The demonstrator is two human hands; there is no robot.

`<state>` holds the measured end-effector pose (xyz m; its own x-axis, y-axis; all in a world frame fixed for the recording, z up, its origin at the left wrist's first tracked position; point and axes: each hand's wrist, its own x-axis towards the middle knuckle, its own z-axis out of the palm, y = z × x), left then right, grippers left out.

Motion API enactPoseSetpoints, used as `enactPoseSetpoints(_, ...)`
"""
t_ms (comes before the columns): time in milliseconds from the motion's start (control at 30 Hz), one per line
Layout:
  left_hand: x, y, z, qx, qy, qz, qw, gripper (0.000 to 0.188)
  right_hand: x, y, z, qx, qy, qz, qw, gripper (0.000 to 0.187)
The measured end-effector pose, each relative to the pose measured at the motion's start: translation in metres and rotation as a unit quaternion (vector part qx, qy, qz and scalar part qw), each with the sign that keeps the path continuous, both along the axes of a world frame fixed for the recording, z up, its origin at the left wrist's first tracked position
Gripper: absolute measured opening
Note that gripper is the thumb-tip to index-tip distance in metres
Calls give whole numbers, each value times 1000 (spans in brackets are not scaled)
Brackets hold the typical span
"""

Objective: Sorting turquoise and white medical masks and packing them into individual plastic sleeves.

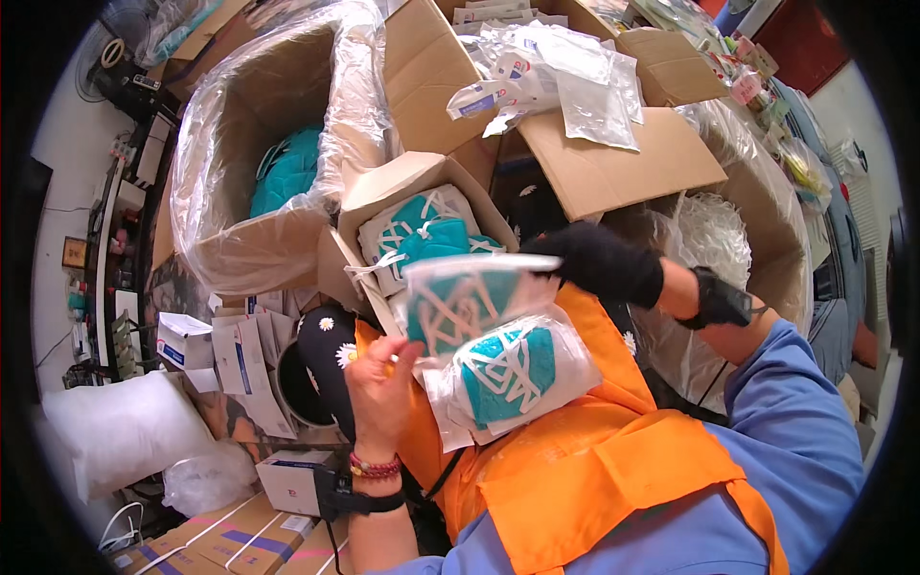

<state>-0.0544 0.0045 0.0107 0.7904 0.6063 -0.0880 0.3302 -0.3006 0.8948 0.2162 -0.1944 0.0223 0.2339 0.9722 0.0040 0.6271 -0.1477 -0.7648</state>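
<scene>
A clear bag of folded teal fabric with crossed white straps hangs over my lap, blurred by motion. My right hand, in a black glove, grips its upper right edge; the fingertips are hidden or smeared. Beside the bag's lower left corner, my left hand is bare, with thumb and finger pinched together; what lies between them is unclear. Another filled bag with teal fabric and white straps rests on my orange apron. Just beyond, an open carton contains similar strapped teal bundles.
A large plastic-lined box with teal fabric stands far left. Clear printed bags lie over the open box flaps. White stringy material fills a lined box at right. A stuffed white sack and strapped cartons sit left.
</scene>
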Motion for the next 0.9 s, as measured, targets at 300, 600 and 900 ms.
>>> enactPoseSetpoints(300,40,19,-17,133,-36,69,988,40,145,7,62,-138,29,-320,937,54)
enactPoseSetpoints(600,6,0,4,112,31,-303,946,40,6,-20,32,-84,-285,44,954,43)
enactPoseSetpoints(900,13,-14,-13,68,-77,-162,981,21,-22,-30,-18,-99,-64,109,987,53)
